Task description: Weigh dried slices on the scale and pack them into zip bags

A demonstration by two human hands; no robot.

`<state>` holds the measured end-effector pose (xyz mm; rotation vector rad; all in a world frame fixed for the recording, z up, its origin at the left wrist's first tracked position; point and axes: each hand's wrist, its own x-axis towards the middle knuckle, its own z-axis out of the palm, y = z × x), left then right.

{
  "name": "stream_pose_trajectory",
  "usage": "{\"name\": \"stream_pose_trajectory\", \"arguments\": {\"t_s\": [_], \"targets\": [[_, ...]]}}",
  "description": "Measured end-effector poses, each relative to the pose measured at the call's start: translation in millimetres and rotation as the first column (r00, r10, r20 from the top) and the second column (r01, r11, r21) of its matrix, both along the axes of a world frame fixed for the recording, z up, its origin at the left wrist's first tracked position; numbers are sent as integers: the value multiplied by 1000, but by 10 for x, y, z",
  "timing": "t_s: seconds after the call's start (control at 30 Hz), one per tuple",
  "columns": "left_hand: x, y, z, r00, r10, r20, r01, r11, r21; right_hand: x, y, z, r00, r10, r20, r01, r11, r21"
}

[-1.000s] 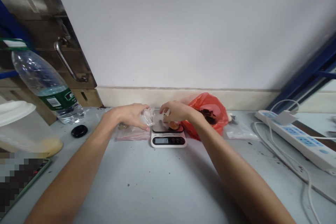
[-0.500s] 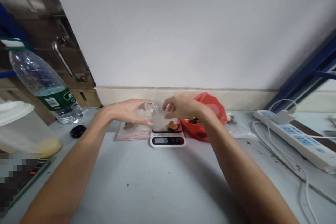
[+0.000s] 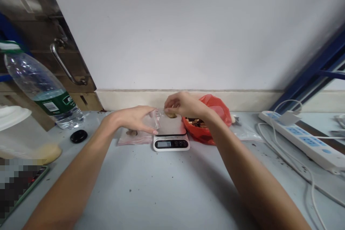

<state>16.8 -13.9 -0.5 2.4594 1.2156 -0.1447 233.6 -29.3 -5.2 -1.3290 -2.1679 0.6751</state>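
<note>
My left hand is curved around the mouth of a clear zip bag, its thumb and fingers apart at the bag's edge. The bag's mouth reaches over the left side of a kitchen scale, whose display seems to read 38. My right hand pinches a brown, curved dried piece above the back of the scale's plate, close to the bag. Under my left hand lie more clear zip bags with a dark lump inside. Right of the scale sits a red plastic bag holding dried brown pieces.
On the left stand a water bottle and a white-lidded tub, near a black round cap and a phone. A power strip with white cables lies right. The wall rises behind.
The brown piece has been picked up off the scale's plate by my right hand and carried left and back toward the zip bag. My left hand stays nearly in place.
</note>
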Motion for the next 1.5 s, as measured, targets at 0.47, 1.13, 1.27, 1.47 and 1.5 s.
{"name": "stream_pose_trajectory", "arguments": {"t_s": [0.47,1.13,1.27,1.47,1.5], "targets": [[-91,-83,218,888,-42,458,76,996,-56,175,-134,182,950,251,-188,-202,948,244],[-27,-141,255,790,-135,598,-93,938,333,222,-199,254,940,162,-301,-119,981,157],[54,-266,298,821,-250,514,-67,851,520,130,-268,302,984,134,-113,-100,958,268],[117,-348,324,840,-310,445,-8,813,582,18,-293,338,974,210,-88,-171,929,327],[117,-346,324,846,-317,429,8,812,584,14,-283,331,972,216,-86,-178,929,323]]}}
